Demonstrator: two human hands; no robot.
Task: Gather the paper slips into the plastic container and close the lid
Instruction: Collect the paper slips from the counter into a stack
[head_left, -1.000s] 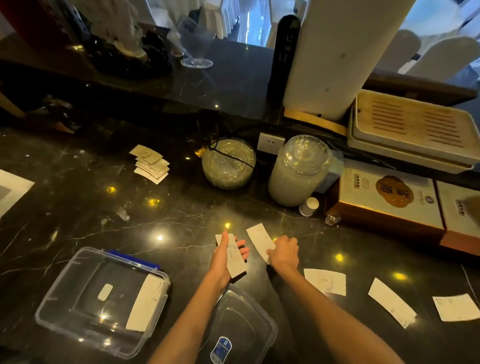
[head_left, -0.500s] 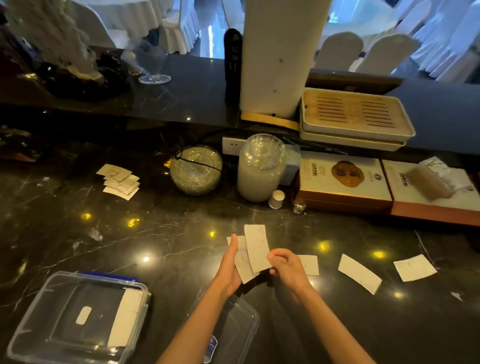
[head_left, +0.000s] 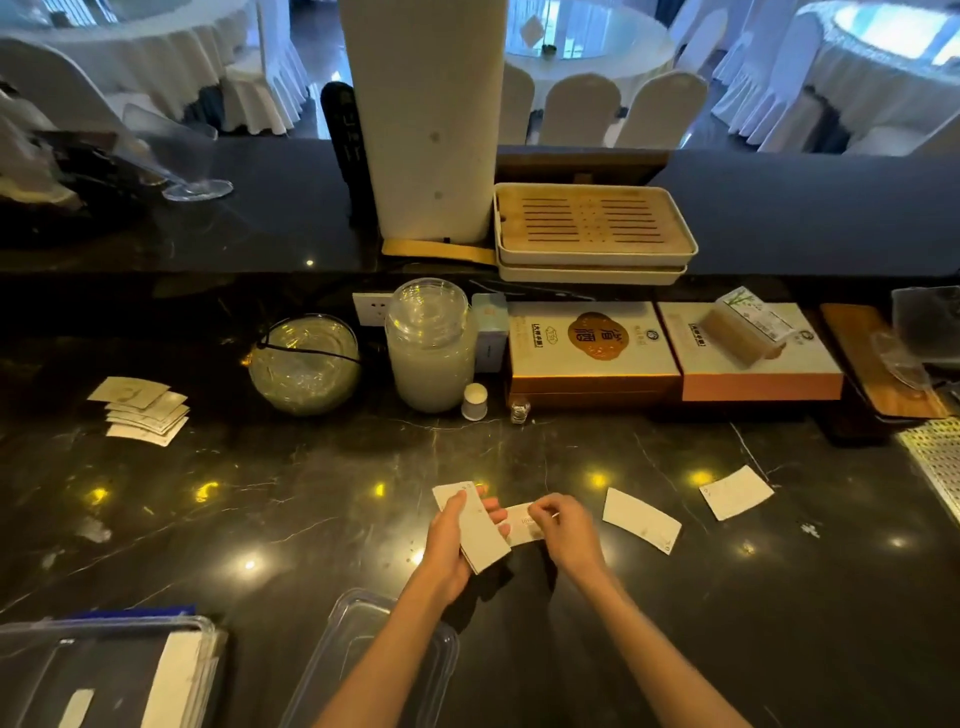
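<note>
My left hand holds a small stack of paper slips above the dark counter. Just to its right, my right hand pinches another slip lying on the counter. Two more slips lie further right, one close by and one beyond it. A fanned pile of slips rests at the far left. The clear plastic container sits at the bottom left with a slip inside. Its clear lid lies under my left forearm.
Along the back stand a round glass bowl, a tall glass jar, a small white cup and two flat gift boxes. A slatted tray sits on the raised ledge. A metal grate is at the right edge.
The slip my right hand lifted has joined the stack in my left hand. My right hand has moved right and down onto another slip. The view has shifted rightward.
</note>
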